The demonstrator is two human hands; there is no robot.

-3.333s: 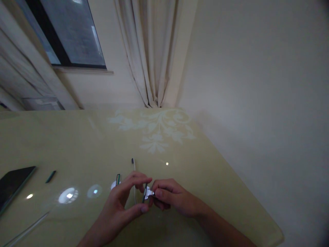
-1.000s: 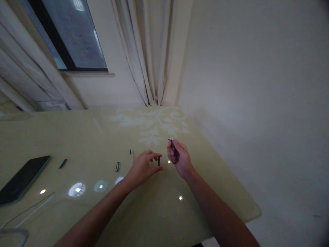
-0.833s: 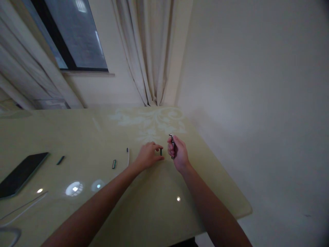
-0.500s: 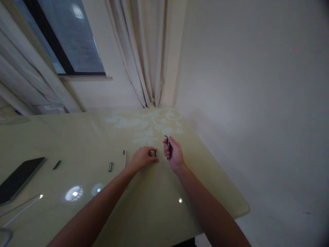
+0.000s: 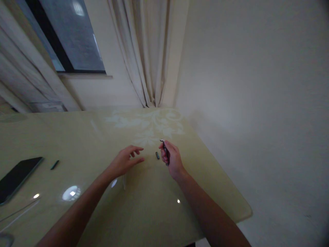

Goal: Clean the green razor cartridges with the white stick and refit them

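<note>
Fingers apart and holding nothing, my left hand (image 5: 126, 159) hovers over the middle of the table. A small dark object (image 5: 157, 155) lies on the tabletop between my two hands, just left of my right hand (image 5: 172, 158). That right hand is wrapped round a slim dark tool (image 5: 166, 154) with a shiny bent tip pointing up and to the left. Below my left hand, part of a thin white stick (image 5: 124, 182) shows; the rest of it is hidden by the hand.
The pale green table (image 5: 216, 192) meets a wall at the right. At the left lie a black tablet-like slab (image 5: 19, 176), a small dark green piece (image 5: 55, 165) and a white cable (image 5: 19, 214). Curtains (image 5: 144, 51) hang behind.
My left hand has let go of the small dark object and moved left, its fingers spreading. It now covers the spot of another small piece. My right hand's tool has tilted left.
</note>
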